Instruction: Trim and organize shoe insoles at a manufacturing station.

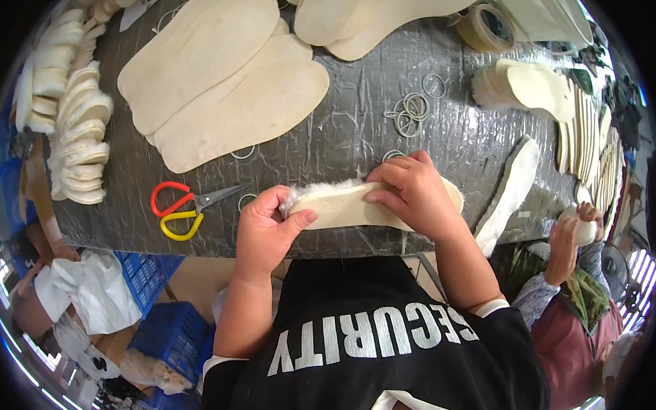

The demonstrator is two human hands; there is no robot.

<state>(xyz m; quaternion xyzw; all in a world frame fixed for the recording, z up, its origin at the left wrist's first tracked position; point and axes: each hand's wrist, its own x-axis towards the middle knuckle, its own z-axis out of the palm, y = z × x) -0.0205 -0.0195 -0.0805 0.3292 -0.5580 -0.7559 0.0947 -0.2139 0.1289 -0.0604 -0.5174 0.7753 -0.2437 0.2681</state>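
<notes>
Near the front edge of the desk (361,131), I see one woolly insole (346,207).
The left hand (262,227) pinches one end; the right hand (416,191) grips near the other. One pair of scissors (199,201) lies left, one tape roll (472,34) far right. I see at least two blue crates (175,327), insides hidden.

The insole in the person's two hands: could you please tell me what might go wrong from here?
The scissors lie close to the left hand, blades pointing right, so a careless sweep might cause a nick. That hand pinches the insole at one end, so its fluffy pile might pull loose.
</notes>
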